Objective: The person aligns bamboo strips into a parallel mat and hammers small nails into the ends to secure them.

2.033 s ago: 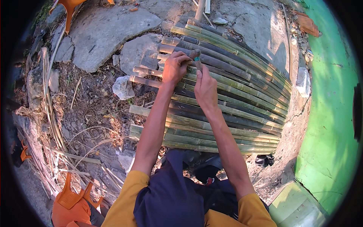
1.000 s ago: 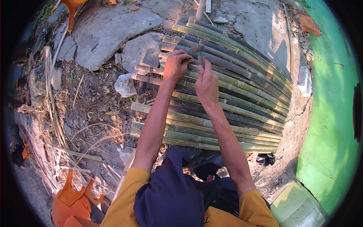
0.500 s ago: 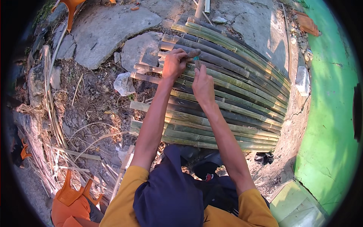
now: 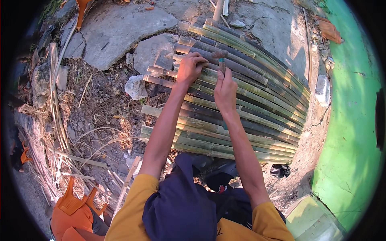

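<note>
i'm in bright daylight, warm sun catching the right ends of the bamboo poles, soft shadows mottling the green surface. my left hand and right hand look fairly clear; toward the rim lines bow and the corners go black.

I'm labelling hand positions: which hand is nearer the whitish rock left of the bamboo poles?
Left. The left hand is over the bamboo poles, right of the whitish rock; the right hand, its grip around a hammer, is farther right.
</note>
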Demonstrator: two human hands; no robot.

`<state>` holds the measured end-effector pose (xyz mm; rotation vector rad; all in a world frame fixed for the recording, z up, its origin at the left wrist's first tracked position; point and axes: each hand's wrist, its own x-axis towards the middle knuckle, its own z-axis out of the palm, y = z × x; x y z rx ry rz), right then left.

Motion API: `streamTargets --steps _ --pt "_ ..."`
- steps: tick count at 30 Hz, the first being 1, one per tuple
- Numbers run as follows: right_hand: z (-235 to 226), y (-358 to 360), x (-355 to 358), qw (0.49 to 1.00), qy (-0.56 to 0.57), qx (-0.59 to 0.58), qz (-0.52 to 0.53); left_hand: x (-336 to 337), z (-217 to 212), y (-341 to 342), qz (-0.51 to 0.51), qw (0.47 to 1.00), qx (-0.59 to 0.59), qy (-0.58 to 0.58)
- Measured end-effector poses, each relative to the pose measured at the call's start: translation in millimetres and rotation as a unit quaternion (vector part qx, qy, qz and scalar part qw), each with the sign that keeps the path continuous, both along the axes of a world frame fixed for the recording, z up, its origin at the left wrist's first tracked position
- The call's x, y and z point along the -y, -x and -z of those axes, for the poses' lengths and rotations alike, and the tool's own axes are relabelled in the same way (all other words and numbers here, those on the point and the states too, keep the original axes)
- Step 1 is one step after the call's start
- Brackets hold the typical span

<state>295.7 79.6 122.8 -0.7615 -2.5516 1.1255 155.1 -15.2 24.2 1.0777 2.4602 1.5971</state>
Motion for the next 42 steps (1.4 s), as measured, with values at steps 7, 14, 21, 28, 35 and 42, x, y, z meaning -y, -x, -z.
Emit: streamTargets --steps 7,14,21,28,35,42 --pt "-2 -12 -11 0.998 0.048 -0.001 0.035 9 -9 -6 -0.027 0.999 -0.019 -0.003" --pt "-1 -5 0 1.000 0.006 -0.017 -0.024 14 -3 -14 -0.113 0.987 -0.111 0.025" --pt "7 -2 5 0.999 0.001 -0.004 -0.033 9 -2 -16 -0.133 0.989 -0.050 0.050" --pt "18 -3 0 0.998 -0.026 0.008 -0.065 5 -11 -18 -0.131 0.989 0.002 0.069" --pt "-16 6 7 0.998 -0.010 -0.049 -0.027 0 -15 -26 -0.147 0.982 -0.031 0.117" --pt "23 -6 1 0.999 -0.028 -0.011 -0.043 -10 -6 -23 -0.155 0.985 0.006 0.069"
